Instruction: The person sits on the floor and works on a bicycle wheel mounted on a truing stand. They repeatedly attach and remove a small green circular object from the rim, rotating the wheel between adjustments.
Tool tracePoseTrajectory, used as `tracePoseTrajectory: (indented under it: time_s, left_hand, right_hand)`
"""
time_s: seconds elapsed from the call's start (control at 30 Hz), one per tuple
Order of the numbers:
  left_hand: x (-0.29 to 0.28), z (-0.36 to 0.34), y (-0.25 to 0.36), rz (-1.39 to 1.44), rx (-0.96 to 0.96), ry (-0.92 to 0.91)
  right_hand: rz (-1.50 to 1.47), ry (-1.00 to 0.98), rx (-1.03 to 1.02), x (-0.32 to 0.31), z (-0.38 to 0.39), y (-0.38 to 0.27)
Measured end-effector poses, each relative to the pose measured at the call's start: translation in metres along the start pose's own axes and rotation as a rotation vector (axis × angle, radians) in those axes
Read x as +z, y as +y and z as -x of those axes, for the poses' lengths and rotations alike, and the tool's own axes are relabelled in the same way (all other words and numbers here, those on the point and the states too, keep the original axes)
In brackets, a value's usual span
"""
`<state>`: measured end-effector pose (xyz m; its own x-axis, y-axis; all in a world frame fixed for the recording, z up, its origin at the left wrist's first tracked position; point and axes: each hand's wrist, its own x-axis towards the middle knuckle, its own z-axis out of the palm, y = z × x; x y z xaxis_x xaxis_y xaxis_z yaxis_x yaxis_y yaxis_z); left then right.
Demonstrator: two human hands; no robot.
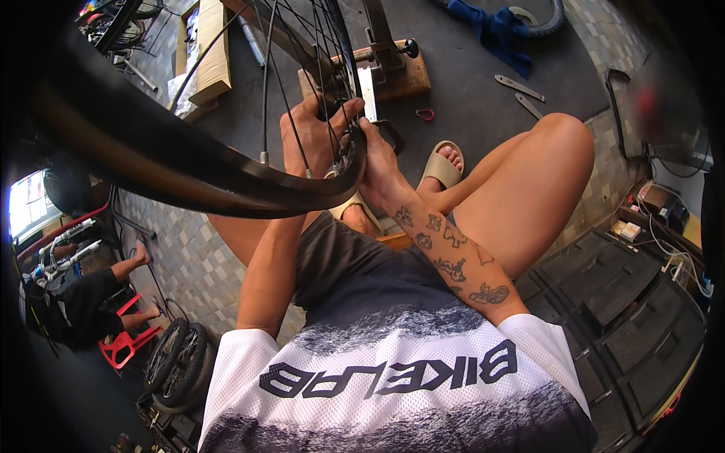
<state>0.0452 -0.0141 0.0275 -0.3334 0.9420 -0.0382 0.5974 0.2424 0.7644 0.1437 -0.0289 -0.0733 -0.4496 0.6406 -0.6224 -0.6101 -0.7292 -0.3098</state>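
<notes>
A bicycle wheel (226,177) with a black rim and thin spokes stands upright in front of me, held in a metal wheel truing stand (381,45) on a wooden base (414,75). My left hand (310,132) is behind the spokes, its fingers curled in close to the rim; what they pinch is hidden. On the rim's right side my right hand (380,160) is closed against it, thumb up along the edge and the other fingers mostly out of sight. A small red spoke wrench (425,115) lies on the dark mat, right of the stand.
Two flat metal tools (519,87) and a blue cloth (498,34) beside a tyre (545,23) lie to the right. A cardboard box (210,57) sits at far left. Black drawers (604,302) stand at my right; tyres (177,359), a red stool (127,343) and another person's legs (128,264) are left.
</notes>
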Motion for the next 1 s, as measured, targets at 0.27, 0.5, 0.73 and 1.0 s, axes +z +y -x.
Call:
tracePoseTrajectory:
  time_s: [0.27,0.5,0.73,1.0]
  left_hand:
    - [0.001,-0.005,-0.017,-0.112,0.079,-0.055]
    - [-0.028,-0.039,-0.083,0.671,-0.112,-0.666]
    - [0.0,-0.035,-0.095,1.179,-0.248,-0.839]
    - [0.012,-0.021,-0.093,1.173,-0.275,-0.557]
  right_hand:
    - [0.483,-0.137,0.03,-0.013,0.012,-0.036]
    - [0.159,-0.144,0.189,-0.015,0.01,-0.031]
    - [0.092,-0.402,0.168,-0.03,0.007,-0.027]
    - [0.138,-0.259,0.152,-0.016,0.028,-0.034]
